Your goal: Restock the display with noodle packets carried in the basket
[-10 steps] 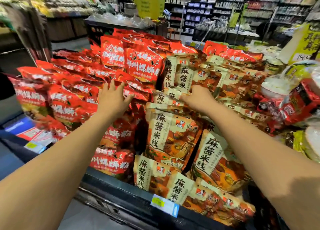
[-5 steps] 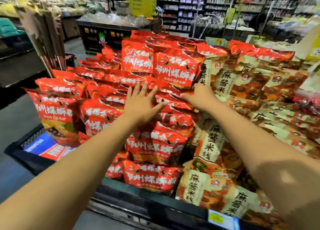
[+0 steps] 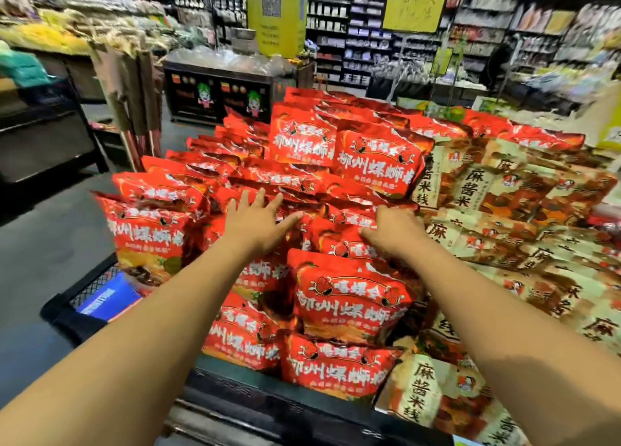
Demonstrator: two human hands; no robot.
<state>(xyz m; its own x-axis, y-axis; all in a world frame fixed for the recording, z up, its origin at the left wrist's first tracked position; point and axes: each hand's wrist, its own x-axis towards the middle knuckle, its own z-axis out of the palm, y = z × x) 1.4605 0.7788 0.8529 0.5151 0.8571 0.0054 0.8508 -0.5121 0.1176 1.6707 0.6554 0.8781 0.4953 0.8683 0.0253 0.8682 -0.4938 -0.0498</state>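
Our left grip (image 3: 258, 225) rests spread-fingered on the red noodle packets (image 3: 349, 297). Our right grip (image 3: 393, 232) curls among them, hold unclear. Shop shelves (image 3: 353, 42) stand behind the display (image 3: 268, 398).

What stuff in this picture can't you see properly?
Head view only.
- Basket: mostly hidden behind the left arm and red packets; the blue thing inside is too blurred to name.
- Right grip: fingertips curl out of sight, so whether it holds a packet is unclear.
- Yellow sign: writing too blurred to read; top cut off by the frame edge.
- Back shelves: goods too small and blurred to name.
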